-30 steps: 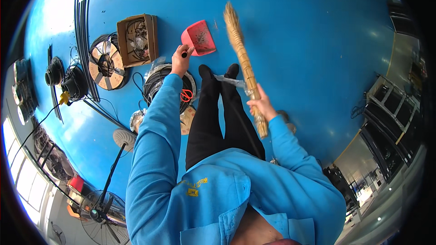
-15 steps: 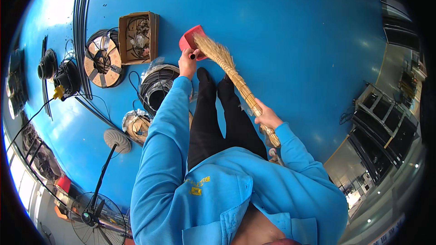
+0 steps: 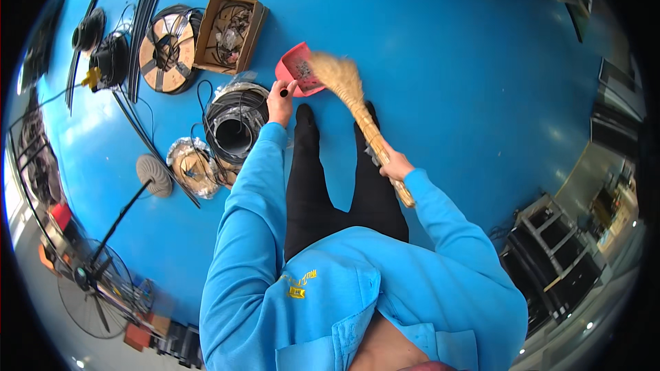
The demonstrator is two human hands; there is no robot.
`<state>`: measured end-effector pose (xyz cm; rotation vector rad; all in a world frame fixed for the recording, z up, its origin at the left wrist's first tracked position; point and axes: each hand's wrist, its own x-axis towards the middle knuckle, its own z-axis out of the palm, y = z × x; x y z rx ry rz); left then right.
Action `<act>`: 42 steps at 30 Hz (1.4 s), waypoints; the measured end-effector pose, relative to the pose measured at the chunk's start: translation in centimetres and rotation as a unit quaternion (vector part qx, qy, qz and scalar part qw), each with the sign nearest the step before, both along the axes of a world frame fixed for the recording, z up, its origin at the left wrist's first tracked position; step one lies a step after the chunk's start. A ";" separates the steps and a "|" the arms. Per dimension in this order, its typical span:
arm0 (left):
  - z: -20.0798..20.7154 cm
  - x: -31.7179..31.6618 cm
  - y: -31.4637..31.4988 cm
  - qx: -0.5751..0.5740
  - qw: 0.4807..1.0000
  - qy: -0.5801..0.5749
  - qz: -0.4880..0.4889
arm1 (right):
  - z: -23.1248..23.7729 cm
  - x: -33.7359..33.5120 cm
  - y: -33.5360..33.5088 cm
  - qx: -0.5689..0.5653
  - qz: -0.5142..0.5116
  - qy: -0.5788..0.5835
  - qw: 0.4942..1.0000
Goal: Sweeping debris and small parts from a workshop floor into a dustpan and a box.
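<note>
- On the blue floor (image 3: 440, 48), at twelve o'clock from your feet, your left hand (image 3: 280, 99) has its grip clamped on the red dustpan (image 3: 297, 69).
- Your right hand (image 3: 395, 165) grips the straw broom (image 3: 354, 106), bristles touching the dustpan's mouth.
- A cardboard box (image 3: 230, 33) sits at ten o'clock.

We held the red dustpan (image 3: 297, 70) in our left hand (image 3: 279, 101) and the straw broom (image 3: 357, 106) in our right hand (image 3: 394, 165), bristles touching the pan on the blue floor (image 3: 447, 62).

Red dustpan (image 3: 297, 69) tilted on the blue floor; straw hand broom (image 3: 354, 106) (bristles blurred) at its mouth.
</note>
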<state>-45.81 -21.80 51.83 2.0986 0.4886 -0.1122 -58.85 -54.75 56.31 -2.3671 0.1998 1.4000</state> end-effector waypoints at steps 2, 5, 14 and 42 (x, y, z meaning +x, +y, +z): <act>-0.3 -0.7 0.6 0.009 1.000 -0.004 0.013 | 2.8 1.3 -3.0 0.172 -0.135 0.105 0.970; -1.0 -2.2 1.5 -0.015 0.998 0.011 0.060 | 5.4 5.2 -5.6 0.166 -0.080 0.083 0.979; 1.4 -10.6 -4.1 -0.035 0.972 -0.073 0.222 | -0.2 21.3 -7.2 0.110 0.154 -0.100 0.977; 3.0 -21.3 -12.1 -0.058 0.856 -0.037 0.512 | 1.5 32.0 6.6 0.022 0.464 -0.068 0.883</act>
